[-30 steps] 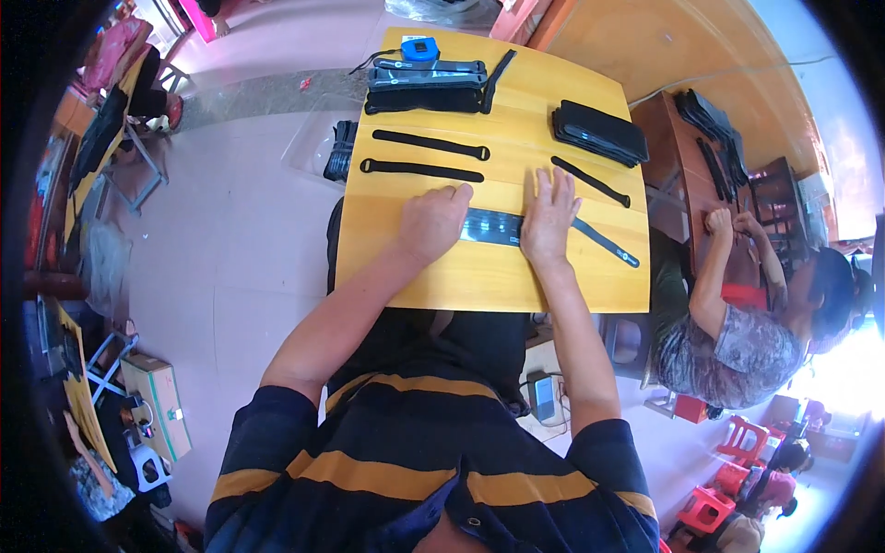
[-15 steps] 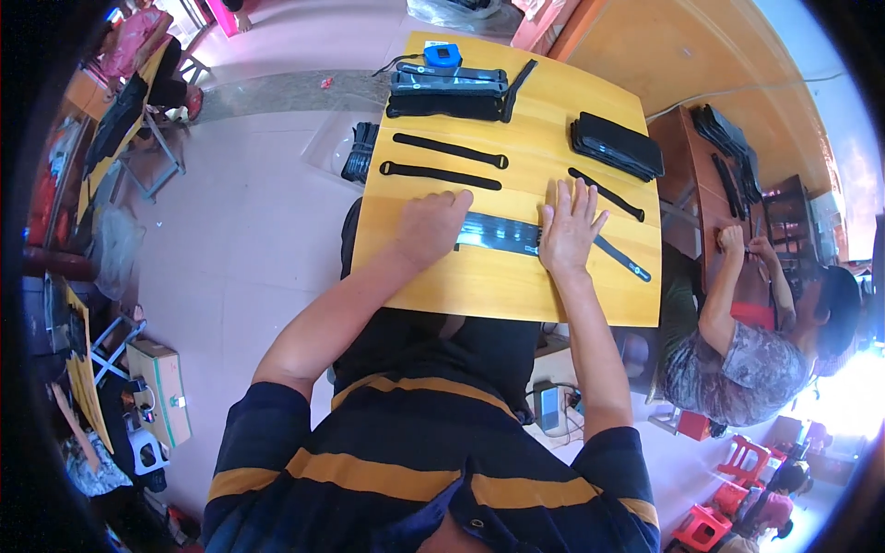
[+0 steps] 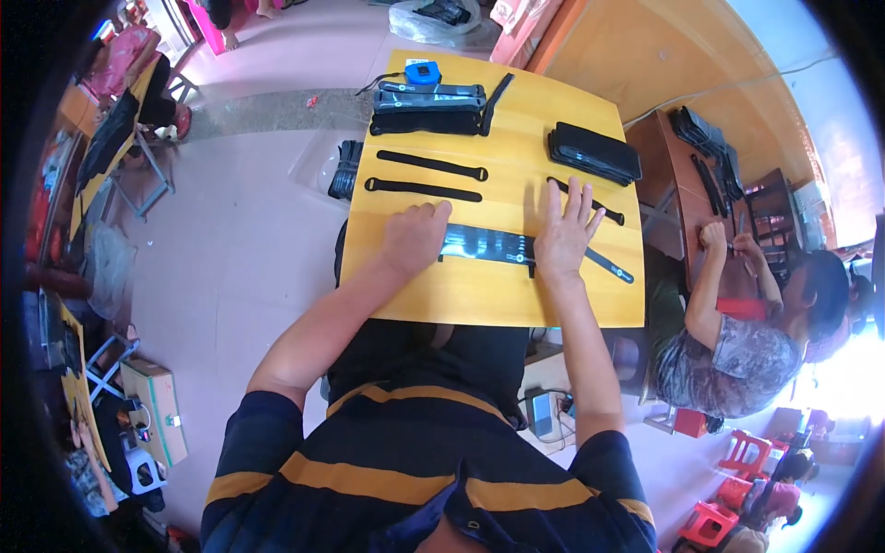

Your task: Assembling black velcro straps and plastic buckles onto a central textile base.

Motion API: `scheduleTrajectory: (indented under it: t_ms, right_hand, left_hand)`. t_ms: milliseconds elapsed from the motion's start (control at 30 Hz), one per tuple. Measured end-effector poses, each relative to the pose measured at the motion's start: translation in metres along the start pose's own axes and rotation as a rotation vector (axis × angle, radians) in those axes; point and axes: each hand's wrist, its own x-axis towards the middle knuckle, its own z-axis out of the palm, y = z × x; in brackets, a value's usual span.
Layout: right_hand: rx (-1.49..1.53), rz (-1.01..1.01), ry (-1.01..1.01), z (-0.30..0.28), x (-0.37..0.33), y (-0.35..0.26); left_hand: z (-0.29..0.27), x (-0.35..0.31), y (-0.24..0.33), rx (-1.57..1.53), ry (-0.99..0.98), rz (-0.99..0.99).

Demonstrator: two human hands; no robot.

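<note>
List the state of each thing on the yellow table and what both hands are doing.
Left hand: fingers curled, pressing the flat black band's left end.
Right hand: open, fingers spread, on its right part.
Flat black band: stretched flat.
Two narrow black straps: flat, side by side, untouched.
Black stack under blue tape measure: piled at far edge.

The left hand [image 3: 415,238] is curled with knuckles down. The right hand [image 3: 564,235] lies flat, fingers spread wide.
</note>
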Motion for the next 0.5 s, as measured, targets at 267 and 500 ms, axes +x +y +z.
scheduleTrajectory:
  t_ms: [267,500]
  right_hand:
    - [0.592,-0.109,0.154,0.002,0.013,-0.119]
    - [0.738,0.202,0.019,0.032,0.012,-0.096]
  left_hand:
    - [0.007,-0.003,-0.003,-0.062,-0.035,-0.019]
    - [0.003,-0.003,0.000,-0.041,-0.057,-0.026]
